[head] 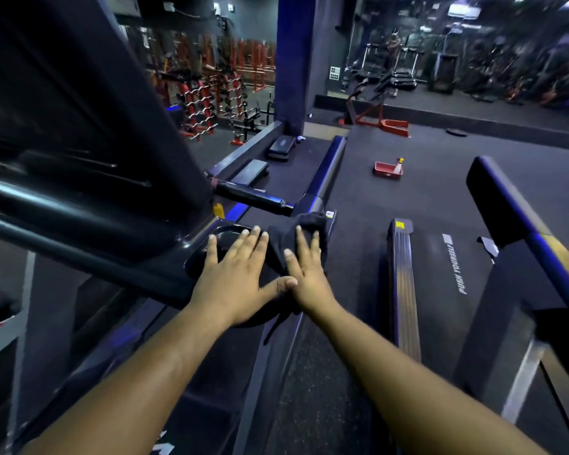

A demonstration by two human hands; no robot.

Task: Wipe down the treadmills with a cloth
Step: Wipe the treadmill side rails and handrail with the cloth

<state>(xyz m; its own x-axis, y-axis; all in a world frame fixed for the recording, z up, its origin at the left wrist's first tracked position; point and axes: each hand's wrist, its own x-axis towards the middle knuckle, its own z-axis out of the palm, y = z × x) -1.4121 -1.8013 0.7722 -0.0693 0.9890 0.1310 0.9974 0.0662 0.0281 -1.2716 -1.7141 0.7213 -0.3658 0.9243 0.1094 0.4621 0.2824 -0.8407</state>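
Observation:
A black treadmill console [89,152] fills the left of the head view, with a shallow cup tray [225,236] at its right end. My left hand [237,274] lies flat with straight fingers over that tray. A dark cloth [304,233] lies on the console's right corner, beside a black handlebar [253,197]. My right hand [304,267] presses flat on the cloth with straight fingers. The two hands touch at the left thumb.
A second treadmill [454,264] marked PUSH YOURSELF stands on the right, its frame [519,218] rising close by. A red tray with a spray bottle [390,169] sits on the dark floor. Step platforms [281,146], a blue pillar [291,60] and red weight racks [204,93] lie farther back.

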